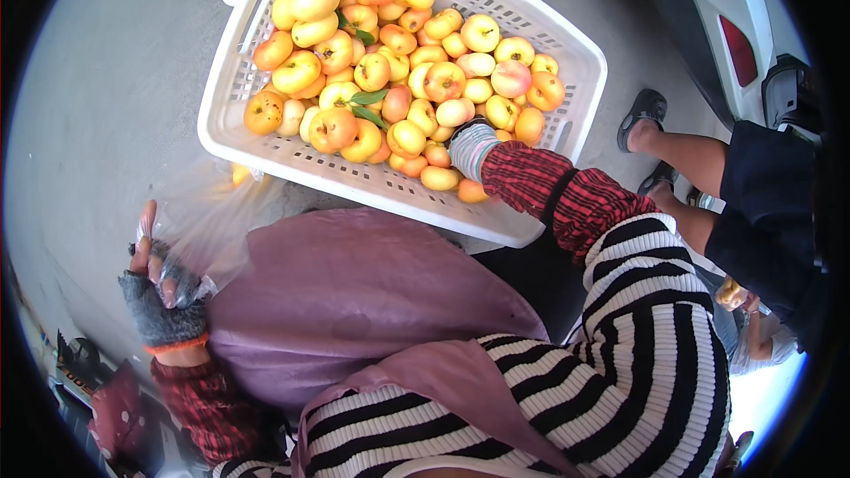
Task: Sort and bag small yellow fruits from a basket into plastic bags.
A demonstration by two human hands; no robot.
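Plastic bag (199, 212) sits in your left hand (161, 304), fingers (166, 290) mostly curled round it, likely handy beside the basket (354, 179). Your right hand (474, 149) is amid fruit (444, 81), its grip hidden.

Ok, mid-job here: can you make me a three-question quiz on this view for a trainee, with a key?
1. Multiple choice: what does the grey-gloved left hand hold?
A) a wooden spoon
B) a clear plastic bag
C) a steel knife
2. True or false: the striped-gloved right hand is outside the white slotted plastic basket.
3. Fill in: the leaves among the round yellow-orange fruit are ____ in colour.

Key: 1. B. 2. False; it reaches into the basket, among the fruit, with its grip hidden from view. 3. Green.
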